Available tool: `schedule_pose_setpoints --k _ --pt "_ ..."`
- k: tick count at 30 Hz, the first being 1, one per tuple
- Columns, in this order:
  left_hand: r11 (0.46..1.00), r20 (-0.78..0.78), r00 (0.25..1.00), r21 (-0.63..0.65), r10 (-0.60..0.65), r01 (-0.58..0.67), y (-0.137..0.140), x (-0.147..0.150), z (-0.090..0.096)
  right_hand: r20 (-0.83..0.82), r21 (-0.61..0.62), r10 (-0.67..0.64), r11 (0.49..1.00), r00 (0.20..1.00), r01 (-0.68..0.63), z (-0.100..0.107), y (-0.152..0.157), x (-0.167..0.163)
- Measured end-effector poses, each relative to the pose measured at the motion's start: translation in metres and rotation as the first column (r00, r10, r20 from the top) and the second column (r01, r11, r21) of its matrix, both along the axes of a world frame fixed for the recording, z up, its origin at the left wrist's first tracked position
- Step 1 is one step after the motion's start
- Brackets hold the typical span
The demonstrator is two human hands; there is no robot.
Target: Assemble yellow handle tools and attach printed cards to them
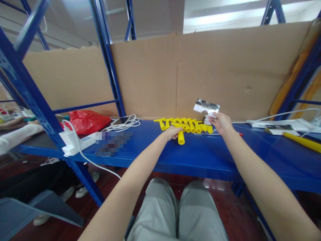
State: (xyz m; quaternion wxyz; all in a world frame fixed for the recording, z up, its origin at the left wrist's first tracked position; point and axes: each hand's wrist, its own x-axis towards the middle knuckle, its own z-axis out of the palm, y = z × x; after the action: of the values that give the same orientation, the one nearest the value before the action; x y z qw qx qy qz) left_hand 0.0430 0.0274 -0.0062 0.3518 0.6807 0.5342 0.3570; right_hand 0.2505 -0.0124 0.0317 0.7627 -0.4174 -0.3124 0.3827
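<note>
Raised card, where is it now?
In the head view, the raised card is right of centre, held in the right hand, in front of the cardboard panel.

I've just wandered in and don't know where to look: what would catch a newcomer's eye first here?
Probably the row of bright yellow T-shaped pieces along the back of the blue work surface, with another yellow piece in the left hand in front of them. Next comes the printed card raised in the right hand, then the crumpled red plastic beyond the left upright.
</note>
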Motion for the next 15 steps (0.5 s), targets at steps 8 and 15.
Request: schedule_pose_setpoints --k 8,15 --pt "0.994 0.577 0.813 -0.105 0.081 -0.024 0.014 -0.001 0.025 0.044 -0.019 0.069 0.997 0.997 -0.068 -0.001 0.002 0.001" --pt "0.976 0.703 0.677 -0.149 0.219 -0.161 0.019 -0.003 0.003 0.237 -0.068 0.327 0.945 0.915 -0.32 -0.005 0.0 -0.002"
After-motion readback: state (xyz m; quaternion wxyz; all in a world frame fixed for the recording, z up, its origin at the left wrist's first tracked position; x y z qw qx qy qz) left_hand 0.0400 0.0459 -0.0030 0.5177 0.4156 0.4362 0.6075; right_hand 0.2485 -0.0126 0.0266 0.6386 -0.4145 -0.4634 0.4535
